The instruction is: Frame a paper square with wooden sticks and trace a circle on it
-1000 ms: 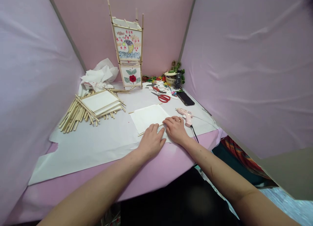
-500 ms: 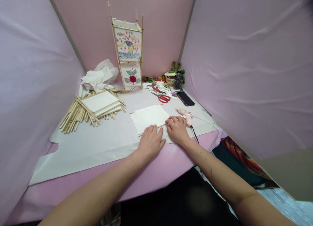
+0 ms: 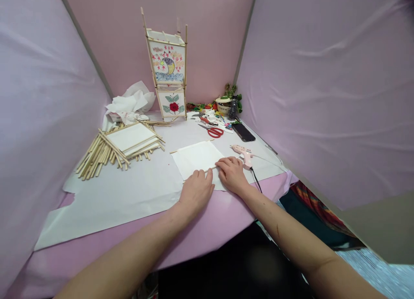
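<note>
A white sheet of paper (image 3: 196, 155) lies flat in front of me, with thin wooden sticks along its far and near edges. My left hand (image 3: 196, 189) presses its fingers and thumb onto the near wooden stick (image 3: 211, 168). At that stick's right end, my right hand (image 3: 231, 174) has bent fingers closed over it. Most of the near stick is covered by my fingers. Just right of my right hand rests a pink glue gun (image 3: 246, 157) on its side.
A pile of wooden sticks (image 3: 93, 158) and white framed panels (image 3: 131, 138) lie at left. A decorated lantern (image 3: 168, 66) stands at the back, beside crumpled paper (image 3: 129, 100). Red-handled scissors (image 3: 215, 132), a phone (image 3: 243, 132) and a small pot (image 3: 223, 105) sit back right.
My left thumb has moved up toward the near stick, closer to its fingers. My right hand stays at the stick's right end. The view has shifted slightly.
</note>
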`<state>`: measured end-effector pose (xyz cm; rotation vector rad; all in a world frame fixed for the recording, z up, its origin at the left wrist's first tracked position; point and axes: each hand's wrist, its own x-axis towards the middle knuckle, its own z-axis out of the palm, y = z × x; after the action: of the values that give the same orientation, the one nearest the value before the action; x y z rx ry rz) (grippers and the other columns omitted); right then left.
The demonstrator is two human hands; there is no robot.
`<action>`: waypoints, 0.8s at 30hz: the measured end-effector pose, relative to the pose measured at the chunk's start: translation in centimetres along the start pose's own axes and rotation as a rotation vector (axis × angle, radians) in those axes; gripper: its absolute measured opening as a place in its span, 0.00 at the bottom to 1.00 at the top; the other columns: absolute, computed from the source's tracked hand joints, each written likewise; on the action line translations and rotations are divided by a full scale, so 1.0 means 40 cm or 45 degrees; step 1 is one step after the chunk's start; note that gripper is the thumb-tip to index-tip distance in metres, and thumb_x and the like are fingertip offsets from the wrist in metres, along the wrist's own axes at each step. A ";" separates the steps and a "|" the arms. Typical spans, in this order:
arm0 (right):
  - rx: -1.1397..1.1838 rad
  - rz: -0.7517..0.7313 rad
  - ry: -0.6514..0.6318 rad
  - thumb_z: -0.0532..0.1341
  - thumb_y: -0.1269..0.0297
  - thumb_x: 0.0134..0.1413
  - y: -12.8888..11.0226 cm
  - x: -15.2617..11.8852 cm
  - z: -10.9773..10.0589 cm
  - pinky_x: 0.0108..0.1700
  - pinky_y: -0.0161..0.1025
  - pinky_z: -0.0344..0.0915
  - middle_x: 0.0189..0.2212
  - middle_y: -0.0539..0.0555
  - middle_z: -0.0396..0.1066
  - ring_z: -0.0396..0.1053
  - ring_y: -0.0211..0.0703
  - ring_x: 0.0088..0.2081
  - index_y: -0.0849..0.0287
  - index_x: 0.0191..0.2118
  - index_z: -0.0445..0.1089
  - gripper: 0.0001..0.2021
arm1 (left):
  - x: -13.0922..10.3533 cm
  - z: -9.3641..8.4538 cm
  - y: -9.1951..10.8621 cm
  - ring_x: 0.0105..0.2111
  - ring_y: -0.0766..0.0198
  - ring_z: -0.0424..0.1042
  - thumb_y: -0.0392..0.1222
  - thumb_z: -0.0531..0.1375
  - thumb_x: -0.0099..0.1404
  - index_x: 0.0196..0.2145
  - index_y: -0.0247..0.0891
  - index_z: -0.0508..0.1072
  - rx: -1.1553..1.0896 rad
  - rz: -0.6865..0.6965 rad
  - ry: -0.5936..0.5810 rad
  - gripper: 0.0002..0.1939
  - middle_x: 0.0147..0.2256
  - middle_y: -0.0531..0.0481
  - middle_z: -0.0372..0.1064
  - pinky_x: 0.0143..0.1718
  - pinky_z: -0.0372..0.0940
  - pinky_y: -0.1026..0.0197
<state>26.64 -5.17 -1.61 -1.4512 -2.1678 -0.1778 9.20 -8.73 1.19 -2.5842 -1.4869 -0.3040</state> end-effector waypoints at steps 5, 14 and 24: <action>0.007 -0.013 0.004 0.54 0.73 0.59 -0.002 0.000 -0.002 0.52 0.49 0.51 0.46 0.56 0.74 0.61 0.51 0.51 0.56 0.47 0.72 0.14 | 0.004 -0.015 -0.030 0.35 0.52 0.72 0.40 0.54 0.69 0.46 0.34 0.70 -0.070 0.032 0.009 0.11 0.33 0.42 0.73 0.31 0.65 0.56; -0.010 0.092 0.127 0.54 0.73 0.58 -0.013 -0.003 -0.017 0.52 0.49 0.53 0.48 0.59 0.71 0.62 0.52 0.50 0.59 0.48 0.70 0.14 | 0.038 -0.019 -0.164 0.50 0.54 0.68 0.43 0.48 0.71 0.52 0.35 0.69 -0.199 -0.143 0.235 0.18 0.48 0.41 0.71 0.52 0.62 0.53; -0.058 0.289 -0.150 0.52 0.72 0.56 -0.046 0.059 -0.013 0.50 0.48 0.53 0.50 0.60 0.69 0.61 0.53 0.51 0.59 0.49 0.69 0.17 | 0.051 0.007 -0.268 0.40 0.52 0.73 0.41 0.49 0.68 0.51 0.34 0.70 -0.245 -0.508 0.204 0.18 0.39 0.44 0.75 0.42 0.67 0.53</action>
<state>24.47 -4.19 0.31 -1.7595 -2.0806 -0.0623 0.96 -1.59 1.66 -2.3052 -1.9883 -0.7133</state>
